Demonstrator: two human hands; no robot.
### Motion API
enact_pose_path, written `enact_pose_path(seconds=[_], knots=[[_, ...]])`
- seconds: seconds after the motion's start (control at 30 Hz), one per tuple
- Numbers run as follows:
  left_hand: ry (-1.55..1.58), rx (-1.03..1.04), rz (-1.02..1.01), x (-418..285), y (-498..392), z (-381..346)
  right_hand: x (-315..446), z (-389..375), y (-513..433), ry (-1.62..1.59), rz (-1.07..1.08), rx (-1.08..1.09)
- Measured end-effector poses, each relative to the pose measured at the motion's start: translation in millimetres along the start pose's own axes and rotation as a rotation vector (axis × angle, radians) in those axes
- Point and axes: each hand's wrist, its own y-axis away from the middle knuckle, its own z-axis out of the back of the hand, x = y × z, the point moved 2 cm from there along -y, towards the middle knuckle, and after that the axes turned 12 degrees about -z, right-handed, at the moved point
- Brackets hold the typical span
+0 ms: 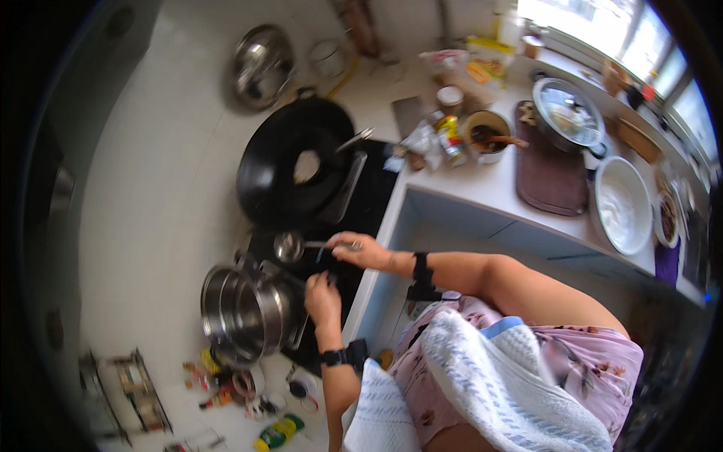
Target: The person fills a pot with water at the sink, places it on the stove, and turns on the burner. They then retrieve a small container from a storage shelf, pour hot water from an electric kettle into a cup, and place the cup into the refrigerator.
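Observation:
My right hand (361, 251) holds the handle of a metal ladle (289, 247), whose bowl is over the black stovetop (373, 175). Just below it in the picture, my left hand (323, 299) has its fingers curled beside a small dark thing; blur hides whether it is gripped. A black wok (268, 169) sits on one burner, with a pale lump (306, 166) inside and a metal utensil handle (356, 139) leaning over its rim. The left hand is nearest to a stainless steel pot (240, 316) on the other burner.
A metal lid (264, 66) leans on the wall behind the wok. On the counter at right are a pot with brown liquid (487, 135), a brown cutting board (551, 175), a glass-lidded pot (567, 113) and a white basin (621, 206). Bottles and jars, including a green-yellow bottle (279, 432), stand beyond the steel pot.

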Motion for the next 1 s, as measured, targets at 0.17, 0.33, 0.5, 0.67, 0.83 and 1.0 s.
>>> enact_pose_path(seconds=[0.17,0.33,0.5,0.67,0.83,1.0], knots=[[0.026,-0.009,0.001,0.4,2.3,1.6,-21.1,12.2,1.0,0.077,-0.148,0.044],[0.028,0.011,0.040,1.1,3.9,0.9,-21.5,27.0,23.4,0.460,-0.151,-0.044],[-0.029,0.046,0.026,-0.8,4.6,-1.5,-20.9,47.2,54.8,0.541,-0.137,-0.058],[-0.117,0.086,0.062,-7.3,1.6,-4.8,-53.3,110.1,98.5,0.534,-0.231,-0.136],[-0.209,0.111,0.178,-13.9,-3.9,-15.2,-113.2,209.0,166.2,0.610,-0.359,-0.307],[-0.279,0.072,0.321,-12.3,-5.1,-28.1,-193.1,312.7,264.4,0.672,-0.597,-0.535]])
